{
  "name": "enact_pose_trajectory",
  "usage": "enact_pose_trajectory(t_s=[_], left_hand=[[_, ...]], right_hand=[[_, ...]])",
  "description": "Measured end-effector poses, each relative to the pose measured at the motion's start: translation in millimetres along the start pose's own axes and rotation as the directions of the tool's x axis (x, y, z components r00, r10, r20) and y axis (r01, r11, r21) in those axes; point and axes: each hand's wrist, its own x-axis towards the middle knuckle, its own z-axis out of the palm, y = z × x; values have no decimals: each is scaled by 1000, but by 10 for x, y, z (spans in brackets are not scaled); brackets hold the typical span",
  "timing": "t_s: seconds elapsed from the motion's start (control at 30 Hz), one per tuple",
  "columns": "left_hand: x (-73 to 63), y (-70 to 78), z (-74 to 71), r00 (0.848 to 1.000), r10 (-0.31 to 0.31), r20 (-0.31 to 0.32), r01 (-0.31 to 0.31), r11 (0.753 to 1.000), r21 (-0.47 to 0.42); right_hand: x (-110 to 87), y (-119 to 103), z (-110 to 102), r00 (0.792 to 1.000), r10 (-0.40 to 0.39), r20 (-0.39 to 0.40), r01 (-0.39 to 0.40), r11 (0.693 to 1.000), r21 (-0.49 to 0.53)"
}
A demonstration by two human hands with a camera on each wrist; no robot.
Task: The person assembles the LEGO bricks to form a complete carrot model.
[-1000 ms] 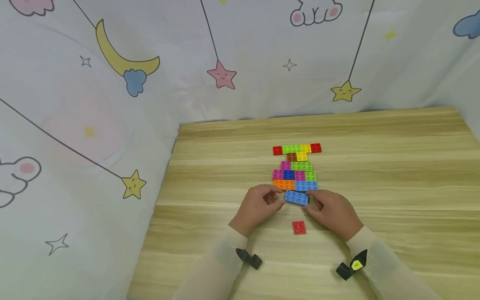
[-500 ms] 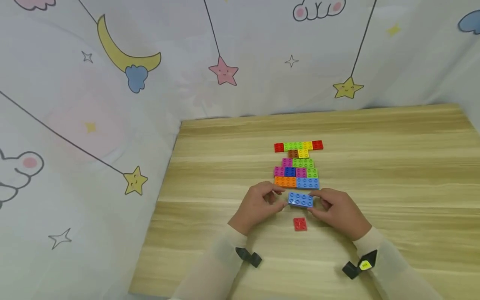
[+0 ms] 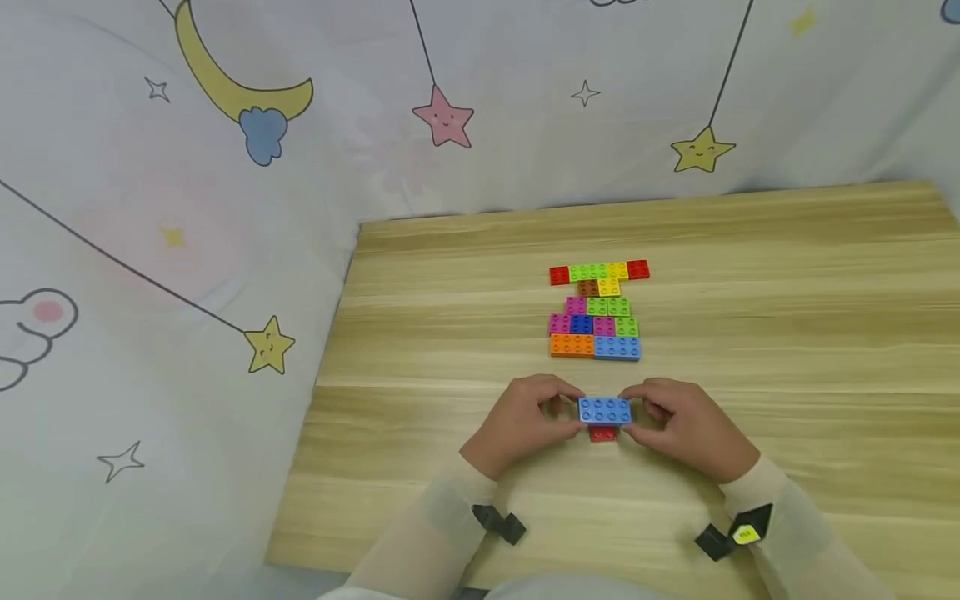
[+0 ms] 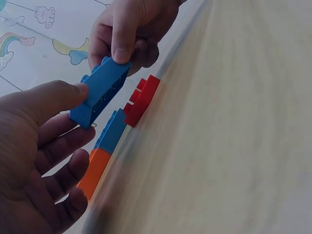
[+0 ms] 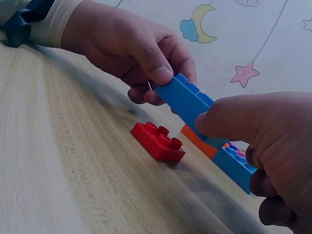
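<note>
A light blue eight-stud brick [image 3: 604,410] is held by its two ends between both hands. My left hand [image 3: 525,421] pinches the left end with thumb and fingers. At the other end my right hand [image 3: 678,421] pinches it the same way. In the right wrist view the blue brick [image 5: 187,105] is raised off the table, studs up. A small red four-stud brick [image 5: 158,141] lies on the table just below it, apart from it. From the head view, the blue brick covers the far part of the red brick [image 3: 603,434].
Beyond the hands, flat rows of coloured bricks form a shape on the wooden table [image 3: 435,317]. Its nearest row joins an orange brick [image 3: 572,345] and another blue brick [image 3: 617,347]. A white cloth [image 3: 510,158] printed with stars and a moon hangs behind the table.
The blue brick has come away from the nearest row toward me, over the red brick, and turned level. The left hand, earlier at or beside its left end, now grips it. The head view has tilted down.
</note>
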Motion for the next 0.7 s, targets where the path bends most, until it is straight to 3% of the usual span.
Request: enact_pose_trajectory(t_s=[0.27, 0.7], left_hand=[[-36, 58, 36, 997, -68, 48, 66, 997, 39], [-31, 90, 41, 990, -116, 83, 107, 989, 104]], right_hand=[[-35, 25, 19, 999, -9, 42, 9, 1000, 4], [-27, 25, 31, 996, 13, 86, -10, 999, -32]])
